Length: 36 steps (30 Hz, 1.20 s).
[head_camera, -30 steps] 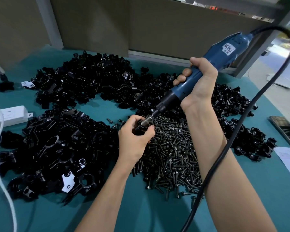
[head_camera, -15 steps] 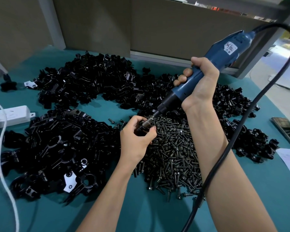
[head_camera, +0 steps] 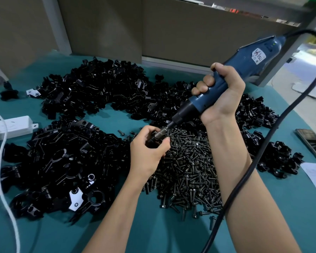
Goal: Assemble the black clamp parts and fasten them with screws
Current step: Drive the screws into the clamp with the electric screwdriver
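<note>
— Which step are you on?

— Driving a screw, I'd judge. The fingers of my left hand (head_camera: 150, 152) pinch a small black metal clamp part (head_camera: 153, 140) at the centre of the frame, just above the heap of dark flanged screws (head_camera: 188, 165) on the teal worktop (head_camera: 153, 225). My right hand (head_camera: 221, 95) is clenched round the blue corded electric screwdriver (head_camera: 244, 57), its bit meeting the part.

— And next?

— Probably holding the bit square until the screw seats, then dropping the piece among the black clamp heaps (head_camera: 62, 157) at the left.

Bare left grip (head_camera: 148, 154), bare right grip (head_camera: 222, 96)
</note>
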Each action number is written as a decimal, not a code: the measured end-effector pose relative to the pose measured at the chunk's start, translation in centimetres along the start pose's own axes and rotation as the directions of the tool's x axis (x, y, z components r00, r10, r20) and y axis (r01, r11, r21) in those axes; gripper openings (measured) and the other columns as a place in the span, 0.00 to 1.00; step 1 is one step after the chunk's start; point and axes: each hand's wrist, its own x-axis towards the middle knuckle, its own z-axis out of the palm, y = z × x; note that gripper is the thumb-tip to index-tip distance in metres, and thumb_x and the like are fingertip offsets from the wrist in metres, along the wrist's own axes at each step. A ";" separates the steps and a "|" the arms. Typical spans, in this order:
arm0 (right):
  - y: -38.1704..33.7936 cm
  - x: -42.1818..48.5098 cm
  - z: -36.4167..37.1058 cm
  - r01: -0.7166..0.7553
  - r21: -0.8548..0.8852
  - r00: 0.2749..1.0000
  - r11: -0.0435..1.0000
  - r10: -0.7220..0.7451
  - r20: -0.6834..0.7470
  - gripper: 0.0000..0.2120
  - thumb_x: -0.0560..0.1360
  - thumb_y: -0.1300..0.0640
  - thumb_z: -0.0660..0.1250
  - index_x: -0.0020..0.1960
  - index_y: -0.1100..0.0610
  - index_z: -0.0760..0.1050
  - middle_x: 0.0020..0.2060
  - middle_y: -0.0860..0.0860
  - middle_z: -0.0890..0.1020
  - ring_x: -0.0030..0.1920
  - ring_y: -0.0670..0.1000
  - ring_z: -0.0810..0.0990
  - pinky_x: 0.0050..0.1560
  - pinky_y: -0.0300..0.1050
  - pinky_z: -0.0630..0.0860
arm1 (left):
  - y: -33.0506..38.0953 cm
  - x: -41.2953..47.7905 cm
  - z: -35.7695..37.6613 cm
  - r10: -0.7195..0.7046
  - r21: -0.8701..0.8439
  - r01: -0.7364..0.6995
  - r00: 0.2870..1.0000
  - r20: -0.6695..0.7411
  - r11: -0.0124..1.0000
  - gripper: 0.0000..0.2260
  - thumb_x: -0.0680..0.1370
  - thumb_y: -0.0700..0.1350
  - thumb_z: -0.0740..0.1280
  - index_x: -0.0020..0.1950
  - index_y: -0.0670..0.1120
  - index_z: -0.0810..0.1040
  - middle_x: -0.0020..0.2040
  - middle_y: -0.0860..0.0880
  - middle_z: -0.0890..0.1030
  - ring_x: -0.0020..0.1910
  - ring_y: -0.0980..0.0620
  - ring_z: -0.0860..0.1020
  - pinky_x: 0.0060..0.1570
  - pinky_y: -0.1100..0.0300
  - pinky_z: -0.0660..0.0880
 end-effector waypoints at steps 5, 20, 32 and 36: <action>-0.2 -0.2 -0.3 0.008 -0.012 0.998 1.000 -0.007 0.070 0.02 0.70 0.59 0.64 0.40 0.55 0.70 0.24 0.47 0.68 0.23 0.47 0.66 0.28 0.39 0.65 | 0.1 -0.3 0.4 -0.049 -0.080 0.054 0.997 0.062 0.995 0.06 0.72 0.46 0.73 0.44 0.50 0.77 0.30 0.50 0.79 0.22 0.57 0.73 0.23 0.66 0.68; -5.2 0.9 -1.0 -0.179 0.152 0.802 0.972 0.055 0.595 0.19 0.59 0.63 0.81 0.43 0.63 0.74 0.22 0.52 0.71 0.21 0.50 0.69 0.26 0.39 0.66 | 0.3 0.3 -0.8 -0.226 -0.210 0.325 0.893 0.391 0.922 0.20 0.71 0.45 0.75 0.60 0.48 0.75 0.40 0.55 0.85 0.44 0.56 0.83 0.63 0.52 0.73; -4.5 -0.2 -1.6 0.077 -0.037 0.961 0.996 -0.064 0.270 0.03 0.71 0.57 0.60 0.43 0.55 0.70 0.23 0.47 0.70 0.23 0.47 0.68 0.28 0.39 0.66 | -0.1 0.7 -0.7 -0.200 -0.300 0.259 0.956 0.213 0.918 0.20 0.69 0.50 0.75 0.58 0.45 0.77 0.43 0.53 0.85 0.42 0.54 0.82 0.66 0.44 0.73; -4.4 -0.2 -1.6 0.083 -0.043 0.972 0.996 -0.071 0.222 0.03 0.72 0.57 0.60 0.43 0.55 0.71 0.24 0.47 0.70 0.24 0.47 0.68 0.29 0.39 0.67 | -0.5 0.8 -0.7 -0.179 -0.231 0.221 0.965 0.190 0.948 0.10 0.74 0.44 0.74 0.54 0.46 0.78 0.41 0.53 0.84 0.39 0.56 0.79 0.50 0.63 0.77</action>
